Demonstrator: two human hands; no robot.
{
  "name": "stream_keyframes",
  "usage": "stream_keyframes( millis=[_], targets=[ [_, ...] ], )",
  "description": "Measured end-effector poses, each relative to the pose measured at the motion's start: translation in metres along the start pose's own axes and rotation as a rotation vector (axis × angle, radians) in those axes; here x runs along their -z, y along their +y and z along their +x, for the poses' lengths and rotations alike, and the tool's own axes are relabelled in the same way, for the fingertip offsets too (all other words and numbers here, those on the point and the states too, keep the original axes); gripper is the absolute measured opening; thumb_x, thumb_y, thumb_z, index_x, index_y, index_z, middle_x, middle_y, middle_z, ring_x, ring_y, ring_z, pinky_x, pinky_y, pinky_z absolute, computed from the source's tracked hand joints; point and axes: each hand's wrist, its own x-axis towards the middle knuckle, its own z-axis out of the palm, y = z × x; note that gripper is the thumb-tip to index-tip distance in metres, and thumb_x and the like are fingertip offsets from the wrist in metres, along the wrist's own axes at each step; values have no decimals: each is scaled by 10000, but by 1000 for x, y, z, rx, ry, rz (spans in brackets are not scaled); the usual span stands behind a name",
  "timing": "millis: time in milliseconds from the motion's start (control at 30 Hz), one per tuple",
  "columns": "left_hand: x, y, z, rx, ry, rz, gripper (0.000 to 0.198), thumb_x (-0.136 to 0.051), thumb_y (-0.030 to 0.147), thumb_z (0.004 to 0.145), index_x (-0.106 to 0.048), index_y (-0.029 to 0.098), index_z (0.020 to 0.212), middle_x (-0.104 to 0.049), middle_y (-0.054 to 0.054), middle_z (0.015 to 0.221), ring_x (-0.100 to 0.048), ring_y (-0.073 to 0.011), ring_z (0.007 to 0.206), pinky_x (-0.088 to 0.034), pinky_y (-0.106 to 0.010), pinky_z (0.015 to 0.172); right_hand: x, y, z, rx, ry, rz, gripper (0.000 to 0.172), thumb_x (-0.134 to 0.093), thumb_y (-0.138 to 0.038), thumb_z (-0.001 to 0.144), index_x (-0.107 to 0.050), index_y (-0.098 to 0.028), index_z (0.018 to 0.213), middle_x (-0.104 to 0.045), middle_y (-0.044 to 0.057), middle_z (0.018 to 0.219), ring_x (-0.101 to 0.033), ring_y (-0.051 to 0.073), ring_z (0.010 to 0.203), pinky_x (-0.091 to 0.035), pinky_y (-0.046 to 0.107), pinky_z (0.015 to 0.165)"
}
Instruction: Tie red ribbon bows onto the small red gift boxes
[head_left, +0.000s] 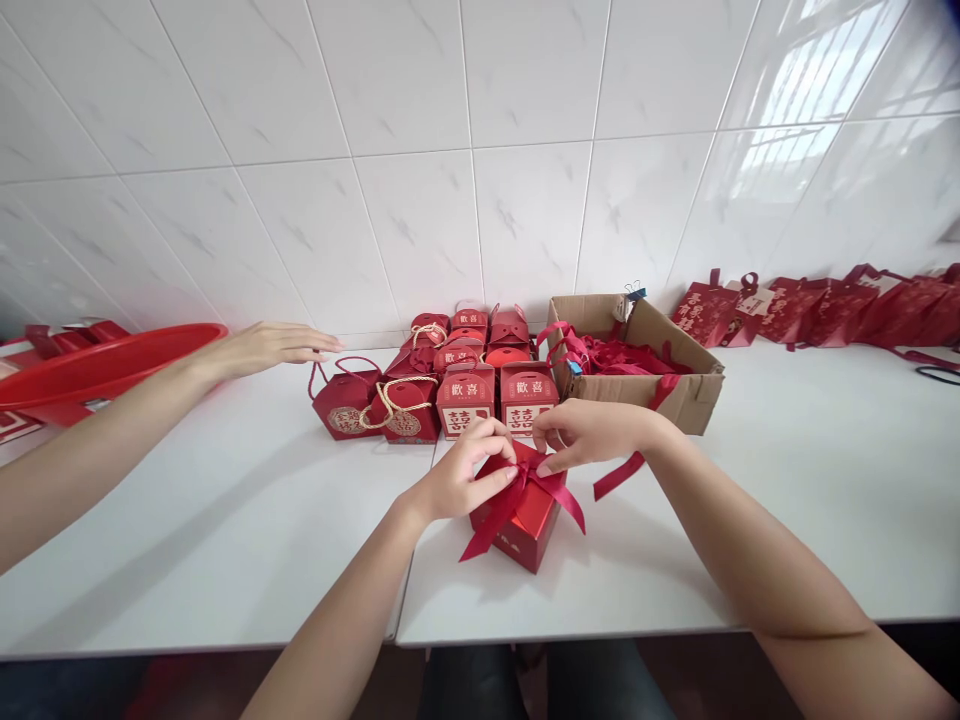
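A shiny red gift box (534, 515) stands on the white table in front of me, with a dark red ribbon (564, 492) knotted on its top. The ribbon's tails hang over the sides of the box. From the left, my left hand (469, 470) pinches the ribbon at the bow, thumb and fingers brought together. My right hand (589, 437) is on the other side of the knot, its curled fingers closed on the ribbon too. The fingers partly cover the bow, so its loops are hard to make out.
Behind the box stand several red favor boxes (465, 400), some with cord handles. A cardboard box (686, 400) of red ribbons is at right, one ribbon trailing out. Another person's hand (277, 345) reaches over the table beside a red basin (150, 350). Red bags (795, 308) line the wall.
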Motion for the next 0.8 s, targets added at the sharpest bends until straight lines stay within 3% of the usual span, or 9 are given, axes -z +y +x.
stream_keyframes(
  millis=[233, 467, 567, 800],
  targets=[
    [-1, 1, 1, 14, 30, -19, 203, -514, 323, 871, -485, 194, 717, -490, -35, 911, -475, -182, 923, -386, -327, 881, -1, 0, 1, -29, 2, 26, 345, -618, -519, 742, -473, -206, 742, -550, -2, 762, -472, 142, 639, -344, 270, 529],
    [-3, 1, 1, 20, 34, -5, 215, -546, 338, 851, -466, 194, 711, -492, -34, 899, -486, -183, 909, -398, -319, 854, -2, -3, 2, 92, 44, 69, 188, -626, -336, 748, -494, -208, 786, -534, -7, 798, -468, 130, 667, -353, 261, 554],
    [-3, 1, 0, 13, 42, -8, 216, -550, 333, 847, -455, 196, 710, -494, -32, 888, -483, -182, 907, -398, -318, 852, -3, -3, 2, 73, 48, 50, 181, -615, -304, 750, -466, -202, 752, -499, -21, 738, -435, 114, 621, -330, 252, 522],
    [-3, 3, 1, 50, 46, -28, 254, -518, 363, 865, -454, 196, 683, -505, -37, 903, -482, -187, 918, -401, -339, 868, -4, 1, 3, -20, 9, 7, 432, -531, -596, 790, -426, -191, 679, -443, -25, 658, -363, 104, 563, -257, 255, 487]
  ],
)
